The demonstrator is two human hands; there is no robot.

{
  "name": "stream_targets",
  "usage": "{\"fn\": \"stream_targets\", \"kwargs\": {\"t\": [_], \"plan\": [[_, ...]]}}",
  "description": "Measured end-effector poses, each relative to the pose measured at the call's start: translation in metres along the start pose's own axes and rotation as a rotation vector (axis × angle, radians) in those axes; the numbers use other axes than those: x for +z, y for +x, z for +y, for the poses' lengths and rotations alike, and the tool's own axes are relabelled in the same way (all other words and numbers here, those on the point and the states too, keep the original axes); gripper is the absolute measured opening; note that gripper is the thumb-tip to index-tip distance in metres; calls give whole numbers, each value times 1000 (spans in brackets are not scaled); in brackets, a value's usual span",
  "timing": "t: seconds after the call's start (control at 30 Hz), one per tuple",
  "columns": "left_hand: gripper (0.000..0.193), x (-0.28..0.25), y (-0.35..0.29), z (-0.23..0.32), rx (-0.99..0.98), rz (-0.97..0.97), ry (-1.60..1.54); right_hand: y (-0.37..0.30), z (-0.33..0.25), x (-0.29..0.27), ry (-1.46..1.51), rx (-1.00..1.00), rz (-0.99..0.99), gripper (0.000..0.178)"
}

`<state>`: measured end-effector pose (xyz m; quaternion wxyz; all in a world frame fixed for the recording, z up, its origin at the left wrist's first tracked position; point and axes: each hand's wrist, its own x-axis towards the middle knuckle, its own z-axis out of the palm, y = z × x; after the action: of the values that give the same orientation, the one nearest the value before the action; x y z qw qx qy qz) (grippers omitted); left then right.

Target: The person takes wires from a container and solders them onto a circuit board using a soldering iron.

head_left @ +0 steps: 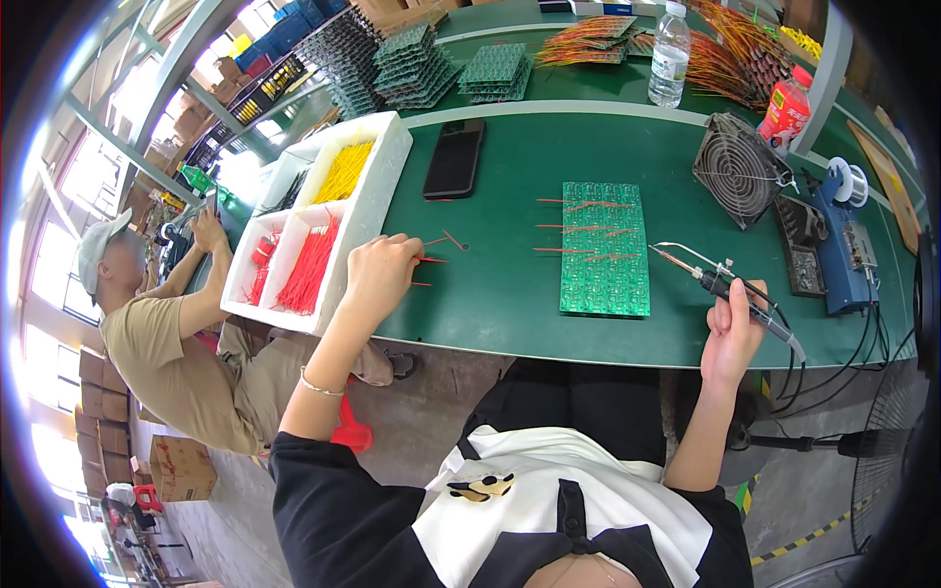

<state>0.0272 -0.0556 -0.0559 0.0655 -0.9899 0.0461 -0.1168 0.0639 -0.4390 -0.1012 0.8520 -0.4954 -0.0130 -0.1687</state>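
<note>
My left hand [385,269] is closed beside the white foam box, with several thin red wires [432,261] sticking out to the right of its fingers. One bent red wire [454,240] shows just beyond the fingertips; whether it is held or lies on the table I cannot tell. In my right hand [733,333] is a soldering iron [723,286], gripped by its dark handle, its tip pointing left near the board's right edge without touching it. Between the hands lies a green circuit board panel [605,284], with red wires across its upper half.
The foam box [393,157] holds red, yellow and dark wires in compartments. A phone [454,159], a small fan [740,169], a blue soldering station [845,250] with solder spool and a water bottle [669,59] stand around. Board stacks [417,67] line the back. A co-worker [176,333] sits left.
</note>
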Motion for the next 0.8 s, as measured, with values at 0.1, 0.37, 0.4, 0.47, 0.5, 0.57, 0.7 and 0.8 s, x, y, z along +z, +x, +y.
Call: {"fn": "stream_targets", "kwargs": {"t": [0.1,0.37,0.4,0.47,0.5,0.57,0.7,0.8], "plan": [[12,-6,0,4,-13,-33,-38,-1,0,1,2,1,6,18],[31,-22,-8,-1,-16,-40,-141,0,0,-1,-17,-5,24,15],[35,-19,-8,-1,-25,-71,-129,0,0,-2,-8,-2,6,15],[35,-10,-3,-7,0,-121,-63,0,0,-3,-5,-1,-2,15],[36,-7,0,-9,25,-169,3,0,0,-2,-8,8,-9,15],[34,-4,5,-7,31,-137,-49,0,0,0,-17,14,-6,15],[29,-6,19,3,-50,-112,-301,1,1,-1,25,1,20,15],[34,2,30,-2,-19,-113,-406,1,0,-3,45,-6,15,14]]}}
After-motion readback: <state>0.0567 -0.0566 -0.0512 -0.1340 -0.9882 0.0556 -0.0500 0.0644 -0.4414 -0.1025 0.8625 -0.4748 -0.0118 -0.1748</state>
